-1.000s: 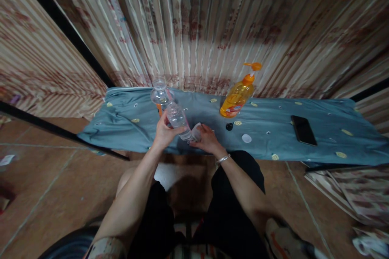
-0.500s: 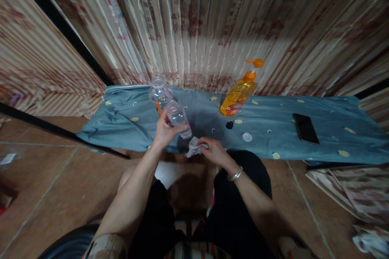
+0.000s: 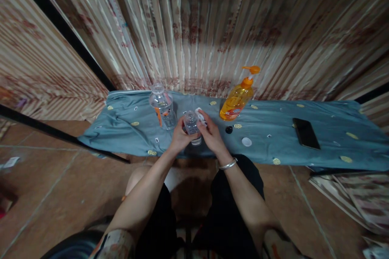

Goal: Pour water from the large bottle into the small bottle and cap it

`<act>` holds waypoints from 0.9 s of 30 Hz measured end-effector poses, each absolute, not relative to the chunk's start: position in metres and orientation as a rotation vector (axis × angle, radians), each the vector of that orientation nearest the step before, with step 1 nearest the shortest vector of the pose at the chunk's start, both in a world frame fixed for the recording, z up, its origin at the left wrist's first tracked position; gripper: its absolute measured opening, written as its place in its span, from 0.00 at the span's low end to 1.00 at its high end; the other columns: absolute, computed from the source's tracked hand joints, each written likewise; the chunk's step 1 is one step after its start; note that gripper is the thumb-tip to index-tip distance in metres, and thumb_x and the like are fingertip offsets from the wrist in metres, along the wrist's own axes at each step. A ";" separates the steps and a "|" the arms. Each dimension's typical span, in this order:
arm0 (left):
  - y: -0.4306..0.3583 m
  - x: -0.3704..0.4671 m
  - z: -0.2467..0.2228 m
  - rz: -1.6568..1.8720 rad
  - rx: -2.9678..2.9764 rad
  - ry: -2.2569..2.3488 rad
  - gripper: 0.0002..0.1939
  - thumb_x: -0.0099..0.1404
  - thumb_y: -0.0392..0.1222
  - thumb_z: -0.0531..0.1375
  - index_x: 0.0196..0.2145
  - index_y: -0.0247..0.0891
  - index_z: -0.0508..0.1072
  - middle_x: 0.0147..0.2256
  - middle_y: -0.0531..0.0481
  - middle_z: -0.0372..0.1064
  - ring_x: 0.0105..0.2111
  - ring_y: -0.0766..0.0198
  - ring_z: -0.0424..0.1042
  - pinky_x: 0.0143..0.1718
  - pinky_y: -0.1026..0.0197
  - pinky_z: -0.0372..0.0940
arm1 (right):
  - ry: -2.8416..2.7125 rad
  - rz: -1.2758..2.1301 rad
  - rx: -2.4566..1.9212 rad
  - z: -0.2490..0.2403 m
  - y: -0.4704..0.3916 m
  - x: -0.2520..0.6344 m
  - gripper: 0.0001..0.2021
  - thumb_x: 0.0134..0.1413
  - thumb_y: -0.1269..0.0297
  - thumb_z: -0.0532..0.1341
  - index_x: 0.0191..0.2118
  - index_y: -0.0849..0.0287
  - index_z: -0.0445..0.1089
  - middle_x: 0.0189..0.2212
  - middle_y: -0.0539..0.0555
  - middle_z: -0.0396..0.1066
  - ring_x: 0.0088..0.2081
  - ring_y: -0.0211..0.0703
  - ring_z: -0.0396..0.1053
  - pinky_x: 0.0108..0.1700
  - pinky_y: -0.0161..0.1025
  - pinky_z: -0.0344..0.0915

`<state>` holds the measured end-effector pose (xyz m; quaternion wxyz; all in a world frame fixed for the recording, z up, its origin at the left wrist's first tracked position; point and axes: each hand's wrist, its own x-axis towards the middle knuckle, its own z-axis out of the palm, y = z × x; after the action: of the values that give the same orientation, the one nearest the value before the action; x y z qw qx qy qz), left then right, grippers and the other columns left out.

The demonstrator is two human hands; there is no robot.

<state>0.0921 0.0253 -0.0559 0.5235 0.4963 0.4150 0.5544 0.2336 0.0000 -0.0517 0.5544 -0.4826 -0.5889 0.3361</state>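
Observation:
My left hand is wrapped round a small clear bottle with an open mouth, held nearly upright above the cloth. Against the bottle's right side, my right hand pinches a crumpled white tissue; part of the tissue is hidden by the fingers. To the left stands a larger clear bottle without a cap, with an orange mark on its side. A pump bottle of yellow liquid with an orange top stands to the right of my hands. Near it lie a small black cap and a white round lid.
A blue cloth with yellow prints covers the narrow table. A black phone lies toward its right end. Behind hangs a striped curtain, and a dark metal bar slants down at the left.
My left hand has brought the small bottle right and down, more upright, away from the larger bottle. My right hand has lifted the tissue up against the small bottle's side.

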 end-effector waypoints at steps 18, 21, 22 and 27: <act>0.032 0.101 -0.068 1.333 1.274 1.078 0.35 0.39 0.35 0.78 0.46 0.41 0.73 0.45 0.47 0.76 0.48 0.52 0.75 0.59 0.52 0.65 | -1.574 0.366 -1.299 -0.049 -0.045 0.210 0.26 0.73 0.60 0.48 0.73 0.50 0.56 0.74 0.57 0.52 0.75 0.51 0.48 0.75 0.58 0.49; 0.031 0.101 -0.073 1.242 1.390 1.068 0.46 0.40 0.37 0.77 0.57 0.38 0.70 0.57 0.40 0.72 0.58 0.46 0.70 0.64 0.46 0.62 | -1.518 0.328 -1.325 -0.055 -0.037 0.219 0.26 0.73 0.58 0.47 0.72 0.52 0.57 0.73 0.58 0.56 0.74 0.51 0.51 0.74 0.59 0.50; 0.031 0.099 -0.075 1.194 1.444 1.067 0.50 0.41 0.38 0.77 0.62 0.38 0.67 0.61 0.38 0.69 0.60 0.44 0.68 0.64 0.45 0.61 | -1.505 0.327 -1.327 -0.056 -0.032 0.224 0.25 0.73 0.57 0.47 0.71 0.53 0.59 0.71 0.59 0.58 0.73 0.51 0.53 0.74 0.59 0.51; 0.036 0.091 -0.086 1.104 1.608 1.047 0.51 0.46 0.39 0.75 0.67 0.41 0.64 0.63 0.40 0.67 0.60 0.45 0.69 0.60 0.46 0.66 | -1.491 0.319 -1.305 -0.052 -0.014 0.241 0.24 0.74 0.56 0.46 0.68 0.55 0.64 0.66 0.61 0.68 0.69 0.51 0.61 0.72 0.58 0.55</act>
<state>0.0909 0.0365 -0.0861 0.4474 0.6495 0.4231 0.4460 0.2414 -0.0140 -0.0519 0.5373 -0.5485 -0.6265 0.1340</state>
